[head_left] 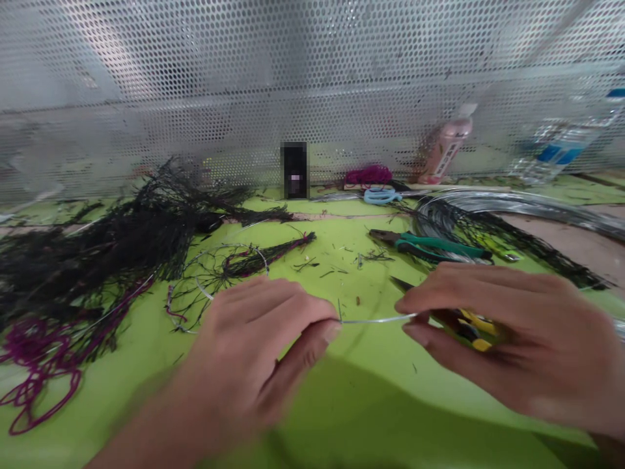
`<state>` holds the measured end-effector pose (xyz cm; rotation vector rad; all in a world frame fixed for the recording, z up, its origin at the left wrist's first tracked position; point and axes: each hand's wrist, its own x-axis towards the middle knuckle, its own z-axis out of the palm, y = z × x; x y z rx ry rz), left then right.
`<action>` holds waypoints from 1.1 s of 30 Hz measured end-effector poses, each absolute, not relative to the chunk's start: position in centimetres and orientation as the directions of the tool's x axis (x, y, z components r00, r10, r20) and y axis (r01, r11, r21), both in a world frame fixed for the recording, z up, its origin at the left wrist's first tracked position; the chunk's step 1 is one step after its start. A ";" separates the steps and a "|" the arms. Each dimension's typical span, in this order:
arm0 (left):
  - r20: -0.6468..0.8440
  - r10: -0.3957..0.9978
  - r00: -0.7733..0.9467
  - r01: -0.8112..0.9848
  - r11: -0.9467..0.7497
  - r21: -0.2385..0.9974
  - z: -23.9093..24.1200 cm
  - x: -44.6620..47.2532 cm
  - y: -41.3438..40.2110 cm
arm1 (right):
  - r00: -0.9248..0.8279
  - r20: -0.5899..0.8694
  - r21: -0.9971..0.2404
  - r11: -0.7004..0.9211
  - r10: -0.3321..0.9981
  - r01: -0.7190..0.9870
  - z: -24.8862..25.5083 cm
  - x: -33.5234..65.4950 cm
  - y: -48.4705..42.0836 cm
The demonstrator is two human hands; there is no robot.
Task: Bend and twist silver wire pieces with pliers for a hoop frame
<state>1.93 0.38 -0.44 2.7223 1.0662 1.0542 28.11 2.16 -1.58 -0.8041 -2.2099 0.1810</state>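
Between my two hands stretches a short length of silvery wire (374, 320), nearly level above the green tabletop (351, 417). My left hand (266, 332) is closed, pinching the wire's left end between thumb and forefinger. A small thin stub stands up at that end. My right hand (493, 332) pinches the other end between thumb and fingertips. Behind its fingers show the yellow and black handles of a hand tool (476, 329), with a dark pointed tip to the left. Whether this tool rests in my palm or on the table, I cannot tell. Green-handled pliers (430, 246) lie just beyond.
Black netting (112, 234) heaps at the left, with purple cord (36, 365) before it. A wire ring with netting (205, 286) lies behind my left hand. Farther back are light-blue scissors (381, 195), coiled wire (512, 200), a pink bottle (446, 150) and a clear bottle (561, 150).
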 end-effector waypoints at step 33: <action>0.396 0.776 0.490 0.576 -0.630 0.521 9.9 1.6 4.2 | -0.561 0.582 -0.702 0.712 0.588 0.018 5.9 25.7 7.7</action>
